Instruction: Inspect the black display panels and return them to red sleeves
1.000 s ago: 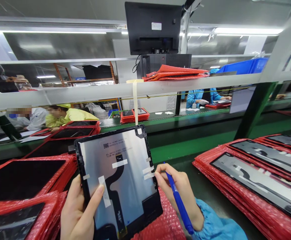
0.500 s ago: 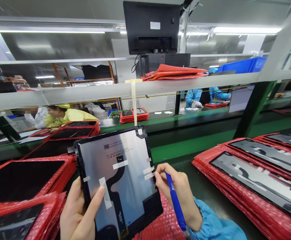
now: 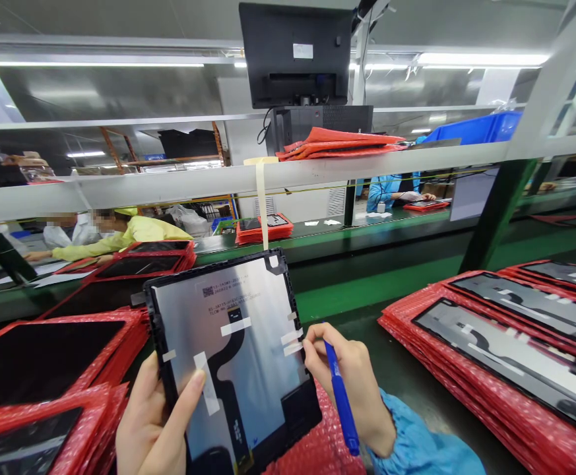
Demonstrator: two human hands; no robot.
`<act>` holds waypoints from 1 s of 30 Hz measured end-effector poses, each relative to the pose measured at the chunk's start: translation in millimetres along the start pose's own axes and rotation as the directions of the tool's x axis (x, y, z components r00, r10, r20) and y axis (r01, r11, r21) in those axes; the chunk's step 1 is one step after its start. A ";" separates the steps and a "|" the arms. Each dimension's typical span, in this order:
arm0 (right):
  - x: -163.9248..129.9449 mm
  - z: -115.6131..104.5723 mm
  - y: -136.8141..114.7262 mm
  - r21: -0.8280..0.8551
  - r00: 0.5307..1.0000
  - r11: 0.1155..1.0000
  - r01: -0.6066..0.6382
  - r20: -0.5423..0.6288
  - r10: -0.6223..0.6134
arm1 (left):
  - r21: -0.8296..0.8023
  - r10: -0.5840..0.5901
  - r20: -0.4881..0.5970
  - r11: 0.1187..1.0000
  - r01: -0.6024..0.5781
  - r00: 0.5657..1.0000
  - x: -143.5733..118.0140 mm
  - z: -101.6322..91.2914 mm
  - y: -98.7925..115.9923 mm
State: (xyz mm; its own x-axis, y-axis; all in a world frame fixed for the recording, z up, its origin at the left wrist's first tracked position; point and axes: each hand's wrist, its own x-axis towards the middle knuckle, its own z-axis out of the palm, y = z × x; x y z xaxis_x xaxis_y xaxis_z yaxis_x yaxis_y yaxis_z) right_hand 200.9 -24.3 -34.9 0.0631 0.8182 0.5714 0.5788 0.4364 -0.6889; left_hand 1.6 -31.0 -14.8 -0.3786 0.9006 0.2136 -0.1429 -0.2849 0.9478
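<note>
Head view: a display panel (image 3: 233, 356) is held tilted up toward the camera, back side showing, so that its silver back and the black flex cable (image 3: 231, 369) are presented for work. The left hand (image 3: 152, 422) is closed on the panel's lower left edge, thumb laid across the silver back beside a strip of white tape (image 3: 206, 392), which steadies the panel. At the panel's right edge, the right hand (image 3: 350, 376) is closed around a blue pen (image 3: 340, 399), its fingertips (image 3: 310, 346) pressed against the small tape tabs (image 3: 291, 342) there. Below the panel, red bubble wrap (image 3: 317, 448) is spread as padding. Right of the panel, more panels are stacked face down on red wrap (image 3: 505, 369); left of it, screens lie in red sleeves (image 3: 45, 356).
</note>
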 end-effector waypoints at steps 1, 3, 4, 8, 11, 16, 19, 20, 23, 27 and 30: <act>-0.2 0.3 -0.9 -0.013 1.000 1.000 0.012 -0.010 -0.012 | -0.006 0.004 0.001 1.000 -0.004 1.000 0.1 0.2 0.1; -1.0 1.5 -2.9 -0.049 0.999 0.998 0.039 -0.033 -0.040 | -0.013 0.011 -0.001 1.000 -0.011 1.000 0.5 0.3 0.0; -1.6 2.4 -3.9 -0.073 0.997 0.996 0.050 -0.047 -0.054 | -0.012 0.012 -0.003 1.000 -0.012 1.000 0.9 0.0 -0.2; -4.0 5.6 -6.0 -0.175 0.989 0.982 0.076 -0.112 -0.097 | -0.003 0.002 -0.005 1.000 -0.002 1.000 3.0 -2.1 -1.6; -3.8 4.4 -5.9 -0.106 0.995 0.993 0.052 -0.082 -0.061 | -0.027 0.004 0.006 1.000 -0.003 1.000 5.1 -2.7 -0.8; 1.8 -1.6 -5.1 0.331 0.978 0.921 -0.207 0.043 0.204 | -0.039 -0.063 -0.005 0.997 0.063 0.998 9.7 -3.0 4.0; 4.0 -3.5 -3.1 0.545 0.932 0.756 -0.361 0.183 0.313 | -0.031 -0.074 0.013 0.997 0.074 0.997 12.3 -4.8 4.0; 3.9 -3.9 -2.4 0.587 0.922 0.711 -0.386 0.218 0.320 | -0.034 -0.074 0.022 0.997 0.074 0.997 13.0 -5.4 3.4; 2.5 -5.7 -3.3 0.605 0.930 0.707 -0.367 0.230 0.285 | -0.060 -0.094 0.036 0.994 0.096 0.995 13.5 -5.9 2.0; 2.0 -9.0 -10.9 0.413 0.950 0.863 -0.291 0.235 0.208 | -0.079 -0.091 0.065 0.992 0.096 0.994 10.9 -4.2 2.9; 2.3 -10.3 -15.6 0.283 0.952 0.928 -0.242 0.252 0.172 | -0.080 -0.109 0.074 0.990 0.115 0.991 9.2 -3.2 3.6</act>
State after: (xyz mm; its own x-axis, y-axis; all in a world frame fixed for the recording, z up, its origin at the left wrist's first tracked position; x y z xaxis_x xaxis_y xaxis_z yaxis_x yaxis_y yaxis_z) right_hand 200.4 -33.1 -18.3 -0.0456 0.9485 0.3135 0.2918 0.3127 -0.9039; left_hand -5.3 -24.8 -10.2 -0.2923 0.9480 0.1257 -0.2585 -0.2049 0.9440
